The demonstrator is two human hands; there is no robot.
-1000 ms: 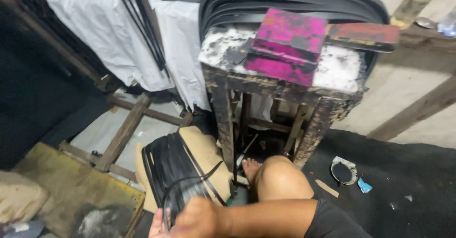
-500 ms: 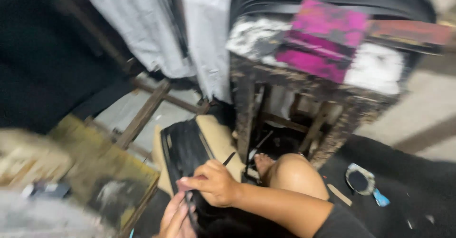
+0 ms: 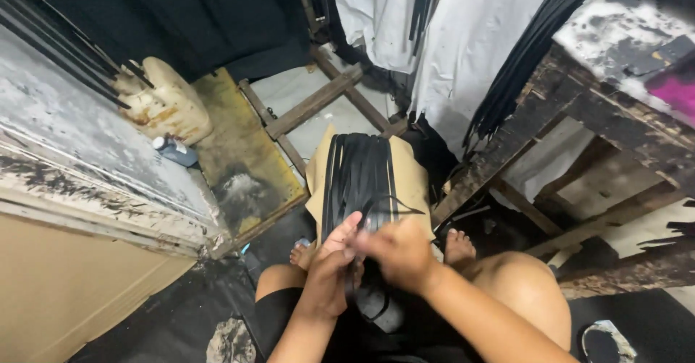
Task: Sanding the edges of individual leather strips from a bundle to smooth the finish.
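A bundle of long black strips (image 3: 360, 178) lies on a tan sheet (image 3: 410, 178) on the floor in front of me. My left hand (image 3: 329, 272) and my right hand (image 3: 397, 253) meet just above my knees. Both grip the near ends of the black strips, pinching them between the fingers. One thin strip loops out to the right of the bundle. My bare feet (image 3: 457, 246) rest beside the tan sheet.
A stained wooden table (image 3: 594, 99) stands at the right with black strips draped over it. A worn white board (image 3: 79, 153) is at the left. A dirty plastic jug (image 3: 168, 106) and small bottle (image 3: 175, 151) sit on a yellowish board. White cloth (image 3: 470, 37) hangs behind.
The view has swung left and down. My right hand has come in to join my left hand on the black strips. The table has slid to the right edge.
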